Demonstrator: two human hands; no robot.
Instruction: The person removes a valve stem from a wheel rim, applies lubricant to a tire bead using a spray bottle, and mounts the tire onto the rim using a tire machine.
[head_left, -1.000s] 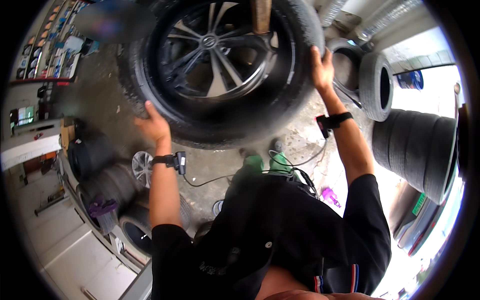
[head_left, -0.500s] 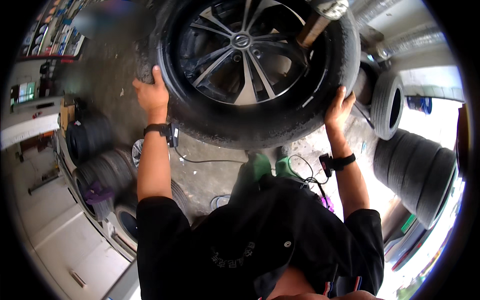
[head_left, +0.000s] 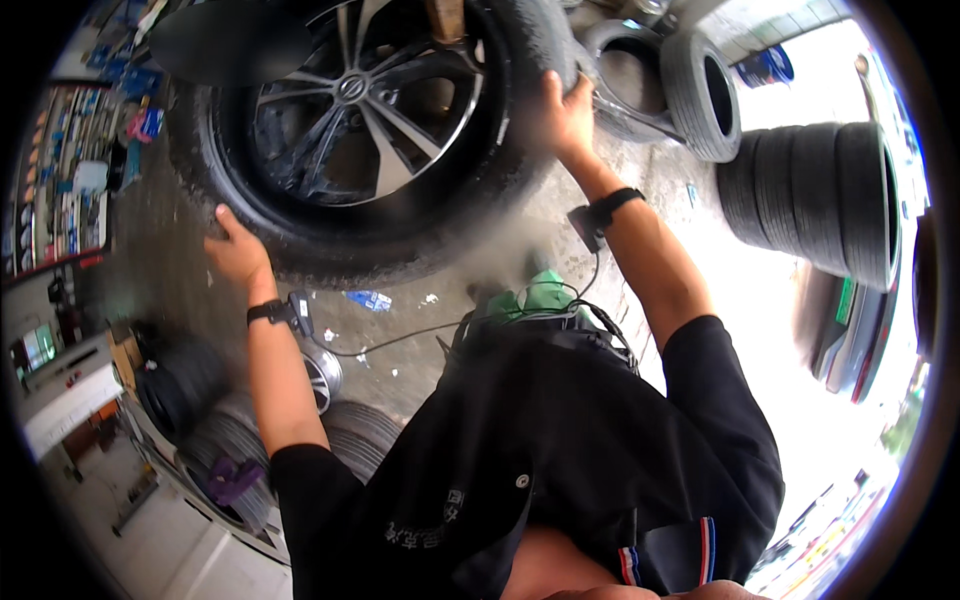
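A large car wheel fills the top of the view: a black tyre (head_left: 390, 240) on a black-and-silver spoked rim (head_left: 392, 150). My left hand (head_left: 240, 250) grips the tyre's near left edge, thumb up on the sidewall and fingers mostly hidden round the tread. On the other side, my right hand (head_left: 568, 118) holds the tyre's right edge, somewhat farther out than the left. Across the rim's far part shows a brown, rusty-looking bar (head_left: 446, 20). Each wrist wears a black strap with a small box, and a dark cable (head_left: 400, 338) runs from the left one.
Several tyres (head_left: 805, 190) lie in a row at the right; a loose tyre (head_left: 700, 95) leans behind my right hand. More tyres (head_left: 225, 450) and a silver rim (head_left: 322, 375) are at lower left. A blue wrapper (head_left: 370, 300) lies on the floor. Loaded shelves (head_left: 65, 170) stand far left.
The wheel and both hands have shifted left in the picture, and the surroundings have swung round with the view. My right hand is now higher than my left. Both keep their hold.
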